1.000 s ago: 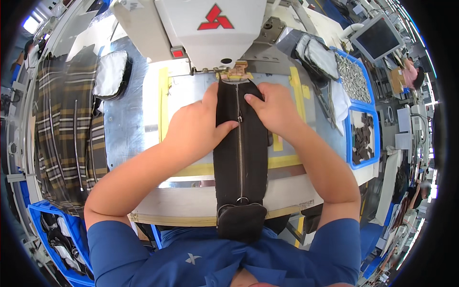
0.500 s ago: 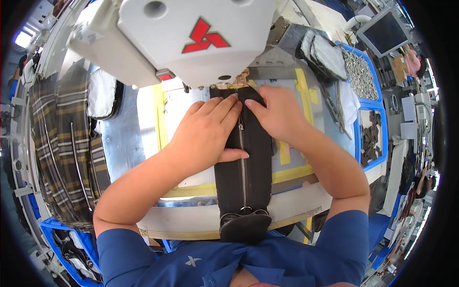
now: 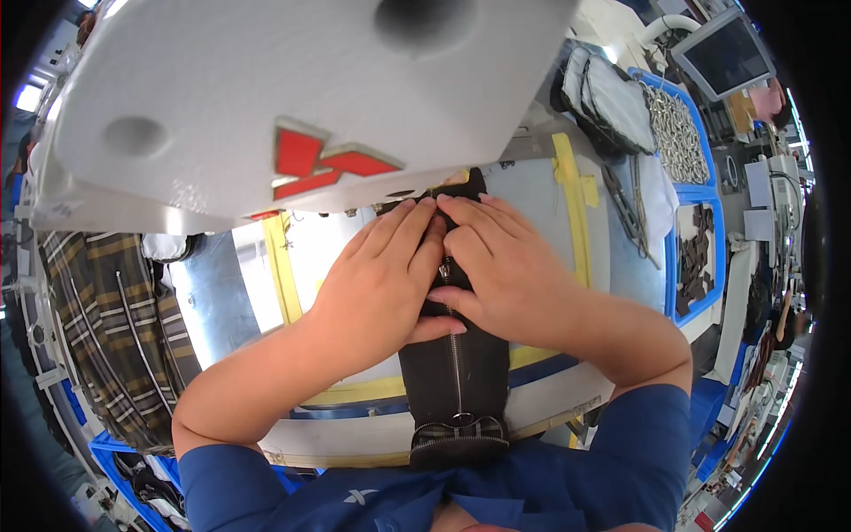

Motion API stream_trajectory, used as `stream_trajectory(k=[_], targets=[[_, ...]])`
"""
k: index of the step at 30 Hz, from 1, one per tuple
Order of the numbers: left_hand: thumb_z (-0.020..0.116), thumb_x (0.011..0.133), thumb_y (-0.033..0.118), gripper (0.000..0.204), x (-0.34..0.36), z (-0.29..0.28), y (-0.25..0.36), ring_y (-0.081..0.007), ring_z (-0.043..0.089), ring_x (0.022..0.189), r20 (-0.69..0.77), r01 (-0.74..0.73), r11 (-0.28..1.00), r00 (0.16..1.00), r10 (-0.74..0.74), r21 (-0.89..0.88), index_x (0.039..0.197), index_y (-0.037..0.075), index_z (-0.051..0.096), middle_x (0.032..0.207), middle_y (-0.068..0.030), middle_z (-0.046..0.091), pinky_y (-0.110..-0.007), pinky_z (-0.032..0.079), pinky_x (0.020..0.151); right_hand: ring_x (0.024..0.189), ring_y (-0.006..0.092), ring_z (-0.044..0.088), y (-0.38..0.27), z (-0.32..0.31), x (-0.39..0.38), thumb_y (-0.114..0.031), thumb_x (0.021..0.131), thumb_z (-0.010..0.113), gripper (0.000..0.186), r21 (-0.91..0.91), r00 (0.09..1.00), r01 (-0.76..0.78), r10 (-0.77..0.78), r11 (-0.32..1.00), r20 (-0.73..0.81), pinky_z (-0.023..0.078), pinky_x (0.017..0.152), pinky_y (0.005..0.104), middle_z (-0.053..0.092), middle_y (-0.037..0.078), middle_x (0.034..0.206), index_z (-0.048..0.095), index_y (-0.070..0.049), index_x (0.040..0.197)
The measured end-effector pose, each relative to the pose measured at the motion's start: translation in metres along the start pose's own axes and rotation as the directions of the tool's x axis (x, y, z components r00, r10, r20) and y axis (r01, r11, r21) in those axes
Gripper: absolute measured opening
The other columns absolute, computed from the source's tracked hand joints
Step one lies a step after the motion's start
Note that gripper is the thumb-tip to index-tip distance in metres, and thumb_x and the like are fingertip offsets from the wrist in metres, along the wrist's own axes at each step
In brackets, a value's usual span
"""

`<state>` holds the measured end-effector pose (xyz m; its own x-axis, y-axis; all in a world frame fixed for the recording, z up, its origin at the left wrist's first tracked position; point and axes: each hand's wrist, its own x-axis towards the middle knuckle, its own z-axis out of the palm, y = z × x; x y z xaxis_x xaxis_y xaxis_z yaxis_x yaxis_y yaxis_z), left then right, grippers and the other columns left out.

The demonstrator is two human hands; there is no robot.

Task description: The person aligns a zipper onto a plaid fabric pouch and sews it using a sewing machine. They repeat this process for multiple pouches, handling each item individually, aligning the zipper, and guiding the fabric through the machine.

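Note:
A long black fabric piece [image 3: 456,372] with a central zipper runs from beneath the machine head toward my body, ending in a zipped pouch [image 3: 458,449]. My left hand [image 3: 381,279] lies on it with fingers stretched forward and thumb near the zipper. My right hand [image 3: 501,270] rests beside it, fingers extended over the piece, thumb near the slider. Both sets of fingertips meet just below the large white sewing machine head [image 3: 222,71], which hides what is under it. A plate edged with yellow tape [image 3: 279,275] lies beneath the fabric.
Plaid pieces with zippers [image 3: 93,328] lie left, above a blue crate [image 3: 106,448]. At right are padded pieces [image 3: 612,102], long scissors [image 3: 625,208], blue bins of metal rings [image 3: 678,137] and dark scraps [image 3: 691,257], and a monitor [image 3: 722,53]. Other people appear at the far edges.
My view has moved closer, enlarging the machine head. My right hand has gone from a thumb grip on the edge to extended fingers on top, and my left fingers have shifted toward the middle.

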<state>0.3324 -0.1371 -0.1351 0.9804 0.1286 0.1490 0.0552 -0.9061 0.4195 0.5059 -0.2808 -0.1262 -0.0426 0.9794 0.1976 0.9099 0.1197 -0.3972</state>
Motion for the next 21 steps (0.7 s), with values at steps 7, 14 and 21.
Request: stream_trajectory(k=[7, 14, 21], targets=[[0.093, 0.071, 0.055, 0.103, 0.0002, 0.0011, -0.0005, -0.0459, 0.054, 0.142, 0.006, -0.016, 1.0, 1.0, 0.016, 0.01, 0.146, -0.006, 0.057, 0.153, -0.0267, 0.054, -0.053, 0.046, 0.118, 0.133, 0.0465, 0.059, 0.0021, -0.0032, 0.0012, -0.026, 0.082, 0.086, 0.067, 0.085, 0.999, -0.019, 0.017, 0.996, 0.027, 0.048, 0.116, 0.0512, 0.057, 0.032, 0.143, 0.057, 0.01, 0.13], [0.094, 0.069, 0.054, 0.103, 0.0012, 0.0026, -0.0009, -0.0455, 0.055, 0.142, -0.001, -0.002, 1.0, 1.0, 0.002, -0.002, 0.145, -0.006, 0.058, 0.152, -0.0261, 0.055, -0.053, 0.047, 0.118, 0.135, 0.0464, 0.058, 0.0029, -0.0038, 0.0018, -0.025, 0.081, 0.087, 0.067, 0.081, 0.999, -0.032, 0.029, 0.996, 0.034, 0.049, 0.116, 0.0499, 0.057, 0.031, 0.143, 0.058, 0.011, 0.129], [0.095, 0.067, 0.054, 0.104, 0.0006, 0.0021, 0.0, -0.0454, 0.056, 0.14, 0.0, 0.011, 1.0, 1.0, -0.011, 0.011, 0.143, -0.006, 0.058, 0.151, -0.0266, 0.055, -0.053, 0.047, 0.117, 0.136, 0.0464, 0.058, 0.0038, -0.002, 0.0011, -0.024, 0.079, 0.088, 0.068, 0.108, 1.0, -0.018, 0.016, 0.994, 0.02, 0.048, 0.118, 0.0495, 0.057, 0.031, 0.144, 0.058, 0.011, 0.128]])
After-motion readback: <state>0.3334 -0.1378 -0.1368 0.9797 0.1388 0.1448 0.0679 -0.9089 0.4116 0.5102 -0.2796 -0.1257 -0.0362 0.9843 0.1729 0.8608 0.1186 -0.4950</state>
